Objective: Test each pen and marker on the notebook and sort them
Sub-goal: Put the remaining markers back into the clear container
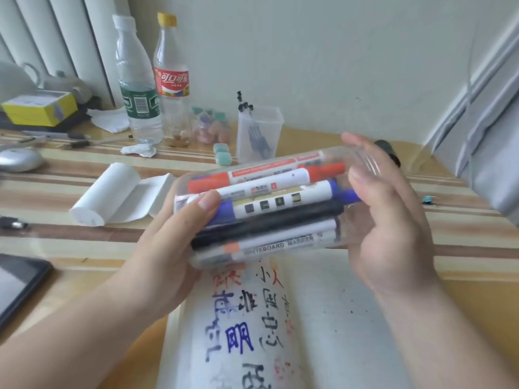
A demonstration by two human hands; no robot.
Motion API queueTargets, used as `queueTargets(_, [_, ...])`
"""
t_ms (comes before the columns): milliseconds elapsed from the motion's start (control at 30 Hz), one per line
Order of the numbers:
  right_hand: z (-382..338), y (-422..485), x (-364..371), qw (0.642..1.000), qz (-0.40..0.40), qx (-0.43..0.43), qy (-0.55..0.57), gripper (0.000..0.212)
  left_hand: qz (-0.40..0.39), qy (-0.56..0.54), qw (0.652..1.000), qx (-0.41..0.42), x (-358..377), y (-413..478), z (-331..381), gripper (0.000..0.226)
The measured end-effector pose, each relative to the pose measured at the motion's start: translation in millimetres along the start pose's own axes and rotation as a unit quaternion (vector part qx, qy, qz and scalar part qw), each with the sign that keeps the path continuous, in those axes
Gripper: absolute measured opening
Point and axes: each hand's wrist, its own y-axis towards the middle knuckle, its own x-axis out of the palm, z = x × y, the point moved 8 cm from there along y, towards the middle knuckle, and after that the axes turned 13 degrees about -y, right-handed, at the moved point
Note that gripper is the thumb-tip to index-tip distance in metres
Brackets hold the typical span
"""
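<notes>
Both hands carry one clear plastic container [365,164], which lies on its side in the air between them. The left hand [168,248] grips its closed end: the thumb presses on top and the fingers curl below. The right hand [387,220] stands at the other end with fingers nearly straight, relaxed, the palm touching the rim of the mouth. Inside the container the markers lie side by side: two red-and-white markers [261,181] farthest from the wrists, then a blue-and-white marker [280,202], a black marker [266,223], and nearest the wrists a grey marker [280,244] printed WHITEBOARD MARKER. Directly under the hands an open white notebook [323,318] lies on the striped wooden table [56,242], with red, blue and black written signs on its left page. Beyond the right hand's fingertips stands a clear square cup [259,133] with pens. Beyond the left hand lies a white paper roll [104,197].
</notes>
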Motion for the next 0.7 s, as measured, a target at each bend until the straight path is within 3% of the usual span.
queueTargets(67, [15,-1,-5,0.997,0.014,0.062,0.032,0.065,0.018,0.019,0.999,-0.03,-4,5,-6,0.098])
queueTargets(167, [26,2,-4,0.985,0.054,0.113,0.118,0.105,-0.014,0.135,0.989,-0.052,-2,8,-6,0.101])
queueTargets(233, [32,0,13,0.97,0.028,0.129,0.202,0.118,0.023,0.065,0.997,-0.034,-7,18,-11,0.077])
queueTargets(333, [26,-9,49,0.97,-0.056,0.11,0.209,0.081,-0.038,-0.026,0.998,-0.046,16,8,-22,0.062])
queueTargets(500, [17,-2,20,0.986,0.009,0.103,0.127,0.034,-0.035,0.059,0.992,-0.109,10,6,-39,0.063])
queueTargets(600, [16,29,-19,0.991,0.079,0.095,0.05,0.046,0.047,0.163,0.98,-0.104,-7,1,-36,0.065])
queueTargets(700, [27,74,-51,0.979,0.159,0.106,-0.074,0.079,0.041,0.31,0.946,-0.092,-8,1,-29,0.025])
